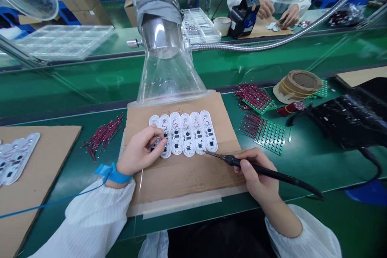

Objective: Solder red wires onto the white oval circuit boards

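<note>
My right hand (260, 175) grips the dark handle of a soldering iron (248, 165). The iron's tip is close to the lower end of a white panel of circuit boards (188, 135), near its right side. Several rounded strips with black chips and thin red wires make up this panel, which lies on a brown cardboard sheet (187, 181). My left hand (145, 149), with a blue wrist strap (116, 174), rests over the panel's left end, fingers curled and closed. What its fingertips hold is hidden; a thin pale strand hangs below the hand.
Red wires (104, 135) lie left of the cardboard. Green boards (272, 135) with red wires and a round tape roll (298, 86) sit right. A clear fume hood (169, 76) overhangs the back. Another panel (19, 157) lies far left. A co-worker's hands (278, 12) are across the bench.
</note>
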The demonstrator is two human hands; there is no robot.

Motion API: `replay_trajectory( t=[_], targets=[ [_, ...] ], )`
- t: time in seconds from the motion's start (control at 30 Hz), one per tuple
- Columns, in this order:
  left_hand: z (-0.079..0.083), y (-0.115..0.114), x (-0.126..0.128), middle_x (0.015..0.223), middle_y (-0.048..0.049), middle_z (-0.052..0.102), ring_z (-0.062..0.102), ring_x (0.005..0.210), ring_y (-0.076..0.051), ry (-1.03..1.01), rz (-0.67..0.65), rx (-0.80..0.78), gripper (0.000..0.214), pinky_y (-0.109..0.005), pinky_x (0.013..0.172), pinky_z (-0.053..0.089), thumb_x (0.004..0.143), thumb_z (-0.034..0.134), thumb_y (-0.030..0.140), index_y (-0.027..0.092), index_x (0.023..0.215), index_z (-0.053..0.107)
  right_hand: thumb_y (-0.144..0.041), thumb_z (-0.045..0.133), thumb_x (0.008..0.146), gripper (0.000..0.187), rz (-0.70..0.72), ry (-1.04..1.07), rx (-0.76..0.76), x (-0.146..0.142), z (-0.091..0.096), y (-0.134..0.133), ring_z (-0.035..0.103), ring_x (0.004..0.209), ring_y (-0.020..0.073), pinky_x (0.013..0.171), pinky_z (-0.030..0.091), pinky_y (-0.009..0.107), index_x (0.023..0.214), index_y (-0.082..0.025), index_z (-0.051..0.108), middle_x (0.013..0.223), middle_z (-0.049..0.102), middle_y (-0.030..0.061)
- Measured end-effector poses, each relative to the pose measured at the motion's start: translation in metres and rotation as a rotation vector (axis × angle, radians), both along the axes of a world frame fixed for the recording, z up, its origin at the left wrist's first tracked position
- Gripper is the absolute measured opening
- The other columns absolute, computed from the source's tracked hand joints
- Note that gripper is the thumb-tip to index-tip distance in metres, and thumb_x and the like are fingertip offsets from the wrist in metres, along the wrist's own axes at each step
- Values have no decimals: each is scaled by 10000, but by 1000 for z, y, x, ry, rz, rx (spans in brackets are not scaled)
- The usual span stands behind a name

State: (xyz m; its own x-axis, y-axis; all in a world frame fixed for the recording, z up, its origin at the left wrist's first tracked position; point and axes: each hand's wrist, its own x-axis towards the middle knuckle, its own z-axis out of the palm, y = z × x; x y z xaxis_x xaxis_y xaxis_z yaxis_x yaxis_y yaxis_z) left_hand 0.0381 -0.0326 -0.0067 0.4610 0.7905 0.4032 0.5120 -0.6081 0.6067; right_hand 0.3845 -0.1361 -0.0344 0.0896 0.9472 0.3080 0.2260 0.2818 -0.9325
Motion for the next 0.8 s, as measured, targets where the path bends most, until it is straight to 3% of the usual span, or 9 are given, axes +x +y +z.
replay_trajectory(
  t=[0.57,0.8],
  targets=[
    [4,-1,3,712,72,406,416,594,-111,17,-6,12,102,-246,579,349,1031,607,162,208,943,583,-304,688,1105,66,39,-39,0,1,1,0,754,659,136,620,626,193,1079,-253,722,814,764,-7],
    [3,-1,4,706,71,404,416,593,-114,0,-15,5,96,-244,576,346,1031,610,164,209,948,588,-318,706,1090,94,32,-49,9,-1,2,0,764,635,169,587,639,241,1059,-236,737,819,778,17]
  ],
)
